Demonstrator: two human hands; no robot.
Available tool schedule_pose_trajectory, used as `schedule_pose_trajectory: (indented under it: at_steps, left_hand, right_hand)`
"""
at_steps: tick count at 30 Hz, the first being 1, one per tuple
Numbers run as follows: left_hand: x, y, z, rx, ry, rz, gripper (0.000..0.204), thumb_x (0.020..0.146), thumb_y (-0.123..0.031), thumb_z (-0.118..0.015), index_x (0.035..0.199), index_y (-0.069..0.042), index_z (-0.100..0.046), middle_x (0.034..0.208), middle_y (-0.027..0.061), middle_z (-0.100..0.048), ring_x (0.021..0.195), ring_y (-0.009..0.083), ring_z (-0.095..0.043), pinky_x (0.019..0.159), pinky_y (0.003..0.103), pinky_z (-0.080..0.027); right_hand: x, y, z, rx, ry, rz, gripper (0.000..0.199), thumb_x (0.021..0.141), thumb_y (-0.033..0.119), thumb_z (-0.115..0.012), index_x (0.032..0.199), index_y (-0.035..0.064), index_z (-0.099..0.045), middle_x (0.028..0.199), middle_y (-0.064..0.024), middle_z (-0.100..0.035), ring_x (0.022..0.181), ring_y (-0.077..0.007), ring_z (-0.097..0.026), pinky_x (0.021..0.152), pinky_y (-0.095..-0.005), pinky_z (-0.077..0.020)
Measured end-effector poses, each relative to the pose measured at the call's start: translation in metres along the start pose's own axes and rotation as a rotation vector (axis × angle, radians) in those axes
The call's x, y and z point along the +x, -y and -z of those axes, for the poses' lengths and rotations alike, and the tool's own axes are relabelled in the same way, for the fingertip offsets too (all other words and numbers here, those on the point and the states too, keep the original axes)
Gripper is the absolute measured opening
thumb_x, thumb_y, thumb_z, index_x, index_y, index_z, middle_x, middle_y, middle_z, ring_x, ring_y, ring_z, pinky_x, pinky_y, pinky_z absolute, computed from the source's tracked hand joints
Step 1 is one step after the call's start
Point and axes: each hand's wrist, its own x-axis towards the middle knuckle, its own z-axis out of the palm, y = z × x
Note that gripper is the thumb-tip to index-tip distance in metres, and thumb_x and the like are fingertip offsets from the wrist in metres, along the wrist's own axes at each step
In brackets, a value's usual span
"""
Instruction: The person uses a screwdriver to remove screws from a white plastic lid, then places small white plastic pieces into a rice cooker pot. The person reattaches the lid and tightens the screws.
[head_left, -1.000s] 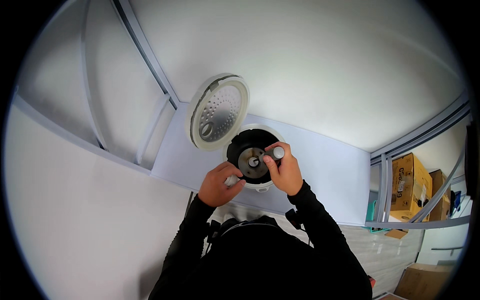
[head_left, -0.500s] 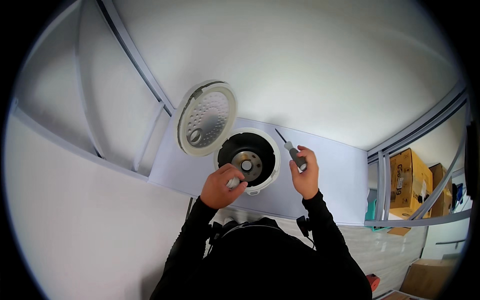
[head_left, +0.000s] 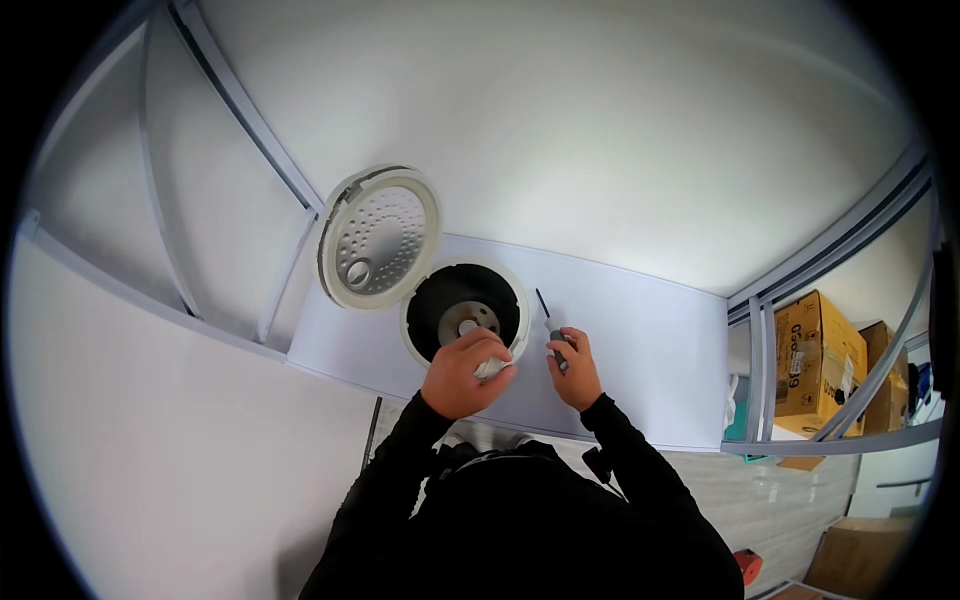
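Note:
A white rice cooker (head_left: 521, 305) stands on the table, its round lid (head_left: 392, 236) swung up at the left. Inside its dark well lies a metal heating plate (head_left: 449, 324), partly covered by my left hand (head_left: 463, 374). The fingers of that hand are closed on a small whitish thing (head_left: 491, 367), over the cooker's front right rim; its kind is hard to make out. To the right of the cooker, my right hand (head_left: 577, 368) grips a screwdriver (head_left: 556, 335) by its grey handle. The dark shaft points away from me, touching nothing.
The pale table (head_left: 650, 345) stretches to the right of the cooker. A white wall stands behind it, with grey metal frames (head_left: 265, 130) at both sides. Beyond the right frame are cardboard boxes (head_left: 808, 360). A red object (head_left: 747, 565) lies on the floor.
The view has shifted slightly. My left hand has moved right across the cooker's opening to its front right rim, still holding the whitish thing. My right hand has come nearer to me with the screwdriver.

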Motion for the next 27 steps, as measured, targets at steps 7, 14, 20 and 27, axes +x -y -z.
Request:
schedule_pose_trajectory:
  at_steps: [7, 14, 20, 27]
  left_hand:
    - [0.016, -0.020, -0.036, 0.030, 0.085, -0.003, 0.017, 0.079, -0.007, -0.080, 0.091, -0.006, -0.068, 0.093, 0.0096, -0.068, 0.080, 0.0292, -0.070, 0.069, 0.036, -0.056]
    - [0.011, -0.030, -0.061, 0.010, 0.074, 0.008, 0.019, 0.079, -0.009, -0.081, 0.091, -0.005, -0.068, 0.094, 0.0100, -0.069, 0.080, 0.0302, -0.070, 0.068, 0.037, -0.055]
    - [0.006, -0.036, -0.076, -0.081, -0.004, 0.079, 0.025, 0.080, -0.009, -0.080, 0.099, -0.004, -0.065, 0.096, 0.0128, -0.066, 0.087, 0.0291, -0.067, 0.078, 0.036, -0.054]
    - [-0.007, -0.028, -0.097, -0.319, -0.003, 0.181, 0.045, 0.085, -0.001, -0.071, 0.125, -0.006, -0.051, 0.109, 0.0072, -0.058, 0.095, 0.0181, -0.064, 0.085, 0.034, -0.053]
  right_hand:
    - [-0.018, -0.005, 0.010, -0.220, 0.233, -0.041, 0.043, 0.087, 0.007, -0.068, 0.129, 0.0079, -0.058, 0.130, -0.0214, -0.052, 0.101, -0.0425, -0.068, 0.082, -0.0487, -0.0593]
    - [-0.029, -0.008, 0.009, -0.401, 0.357, -0.115, 0.055, 0.088, 0.022, -0.068, 0.139, 0.0107, -0.051, 0.115, -0.0179, -0.057, 0.076, -0.0417, -0.069, 0.063, -0.0525, -0.0564]
    - [-0.020, -0.003, 0.020, -0.393, 0.311, -0.090, 0.055, 0.090, 0.026, -0.070, 0.139, 0.0116, -0.052, 0.114, -0.0174, -0.058, 0.076, -0.0408, -0.069, 0.065, -0.0514, -0.0565]
    - [-0.005, 0.052, 0.086, -0.061, 0.146, 0.091, 0.048, 0.087, 0.016, -0.075, 0.132, 0.0116, -0.058, 0.113, -0.0119, -0.063, 0.076, -0.0318, -0.067, 0.064, -0.0429, -0.0536]
